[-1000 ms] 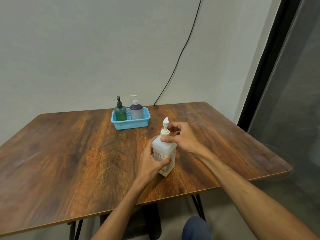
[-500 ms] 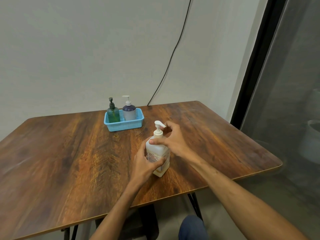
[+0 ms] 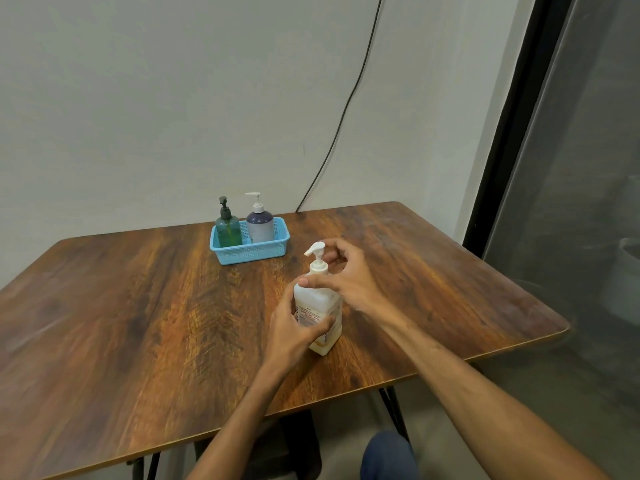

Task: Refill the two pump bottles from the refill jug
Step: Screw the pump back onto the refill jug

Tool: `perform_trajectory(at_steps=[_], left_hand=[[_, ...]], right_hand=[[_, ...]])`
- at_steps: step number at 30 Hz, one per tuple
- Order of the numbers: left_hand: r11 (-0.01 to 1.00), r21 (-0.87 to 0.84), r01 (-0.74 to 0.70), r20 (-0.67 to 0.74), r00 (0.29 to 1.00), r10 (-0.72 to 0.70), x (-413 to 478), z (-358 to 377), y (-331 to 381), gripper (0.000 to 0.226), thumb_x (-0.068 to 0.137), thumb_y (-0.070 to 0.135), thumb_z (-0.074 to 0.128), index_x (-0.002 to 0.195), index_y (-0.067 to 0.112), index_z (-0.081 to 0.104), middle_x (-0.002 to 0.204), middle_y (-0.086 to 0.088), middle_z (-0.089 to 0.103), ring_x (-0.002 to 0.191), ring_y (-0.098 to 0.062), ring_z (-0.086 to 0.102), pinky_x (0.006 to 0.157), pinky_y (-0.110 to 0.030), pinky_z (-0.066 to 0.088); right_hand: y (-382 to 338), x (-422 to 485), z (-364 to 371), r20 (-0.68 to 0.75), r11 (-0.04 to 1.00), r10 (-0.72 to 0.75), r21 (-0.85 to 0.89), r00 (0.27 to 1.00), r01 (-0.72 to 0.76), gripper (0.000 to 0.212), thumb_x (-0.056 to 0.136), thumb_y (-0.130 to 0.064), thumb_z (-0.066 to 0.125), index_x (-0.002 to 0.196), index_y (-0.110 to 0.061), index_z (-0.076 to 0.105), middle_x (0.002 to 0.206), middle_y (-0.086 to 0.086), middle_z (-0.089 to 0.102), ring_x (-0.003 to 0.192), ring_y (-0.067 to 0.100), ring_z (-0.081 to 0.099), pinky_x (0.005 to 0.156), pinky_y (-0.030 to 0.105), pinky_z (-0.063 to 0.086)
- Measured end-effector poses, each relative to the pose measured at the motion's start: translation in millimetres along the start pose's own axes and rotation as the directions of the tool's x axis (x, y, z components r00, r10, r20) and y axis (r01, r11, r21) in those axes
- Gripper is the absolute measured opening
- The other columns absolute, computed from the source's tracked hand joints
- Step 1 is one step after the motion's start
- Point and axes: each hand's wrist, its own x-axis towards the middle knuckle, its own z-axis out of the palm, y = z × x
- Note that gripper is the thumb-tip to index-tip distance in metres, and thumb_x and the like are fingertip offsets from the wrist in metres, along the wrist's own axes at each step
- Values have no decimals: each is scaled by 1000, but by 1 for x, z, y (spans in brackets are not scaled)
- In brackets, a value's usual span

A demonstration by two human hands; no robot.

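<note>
The refill jug [image 3: 320, 303], a white squarish bottle with a printed label and a white pump top [image 3: 315, 250], stands upright on the wooden tabletop [image 3: 138, 323], toward 4 o'clock from the tabletop's middle and near the front edge; a little pale liquid shows at its base. Both hands are clamped on it. The left hand [image 3: 294, 336] wraps the body from the 8 o'clock side, thumb across the label and fingers curled round the far face. The right hand [image 3: 349, 282] comes in from 3 o'clock and pinches the pump's collar at the jug's shoulder, thumb tip on the near side and fingers curled behind the neck. The spout points toward 10 o'clock.

At 12 o'clock from the jug, well apart from it and near the tabletop's far edge, sits a light blue basket [image 3: 249, 253]; inside it stand two pump bottles side by side, a green bottle [image 3: 228, 231] with a dark pump at 9 o'clock and a purple bottle [image 3: 259, 225] with a white pump at 3 o'clock.

A black cable [image 3: 343, 112] runs down the wall behind the tabletop; a dark-framed glass panel [image 3: 571, 202] fills the 3 o'clock side.
</note>
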Motion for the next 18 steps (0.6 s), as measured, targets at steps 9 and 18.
perform_trajectory(at_steps=[9, 18], left_hand=[[1000, -23, -11, 5, 1000, 11, -1, 1, 1, 81, 62, 43, 81, 135, 33, 49, 125, 16, 61, 117, -2, 59, 96, -32, 53], [999, -26, -23, -8, 1000, 23, -1, 1, 2, 79, 62, 44, 80, 132, 47, 45, 123, 31, 58, 116, 6, 56, 90, -19, 49]], right_hand=[[0, -1, 0, -26, 1000, -2, -14, 1000, 1, 45, 58, -15, 95, 97, -14, 73, 85, -3, 67, 74, 1, 56, 67, 18, 47], [4, 0, -4, -26, 998, 16, -53, 1000, -18, 37, 63, -16, 91, 96, -13, 75, 93, -1, 74, 90, 19, 68, 86, 45, 55]])
